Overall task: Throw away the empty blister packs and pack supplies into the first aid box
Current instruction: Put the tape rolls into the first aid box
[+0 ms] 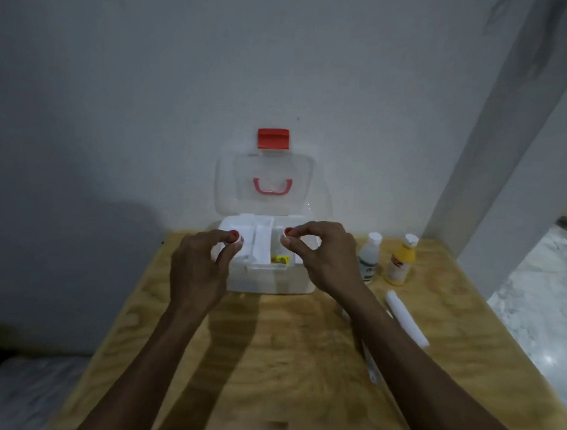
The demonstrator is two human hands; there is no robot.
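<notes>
A white first aid box (270, 278) stands open against the wall, its clear lid (267, 185) upright with a red latch on top. My left hand (198, 266) pinches a small red-capped bottle (234, 238) over the box's left side. My right hand (325, 258) pinches a second small red-capped bottle (288, 235) over the right side. Inside the box sits a white tray, and a small yellow item (280, 259) lies below it.
On the wooden table (270, 359), right of the box, stand a clear bottle (369, 256) and a yellow bottle (401, 259), both white-capped. A white roll (407, 319) lies nearer me at the right, and a flat pack (370, 362) shows beside my right forearm.
</notes>
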